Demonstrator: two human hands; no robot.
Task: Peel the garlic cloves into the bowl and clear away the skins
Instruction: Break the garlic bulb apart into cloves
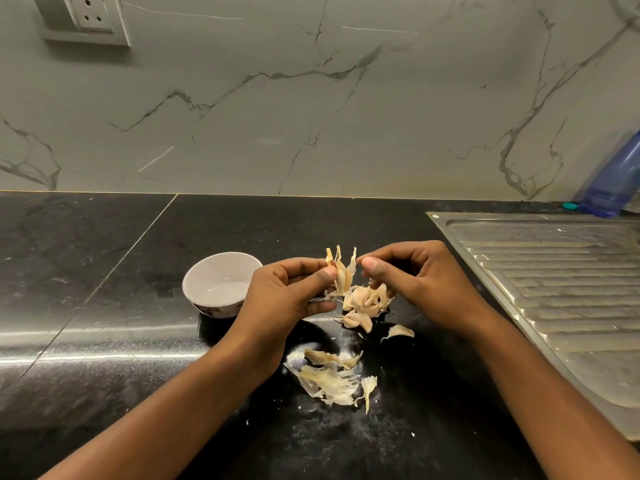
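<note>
Left hand (294, 292): pinches papery stem skins (341, 271) between thumb and fingers.
Right hand (412, 282): fingers curled round the garlic cluster (367, 299), just beside the left hand.
Loose clove (356, 320): on the black counter (104, 271), beneath the hands.
White bowl (214, 271): just left of the left hand.
Skin heap (332, 379): on the counter, between the forearms.

We pinch a papery clove (341, 273) in our left hand (287, 292) and hold the garlic cluster (367, 299) in our right hand (415, 282) over the black worktop (104, 306). A white bowl (207, 271) stands to the left, and loose skins (329, 379) lie nearer us.
</note>
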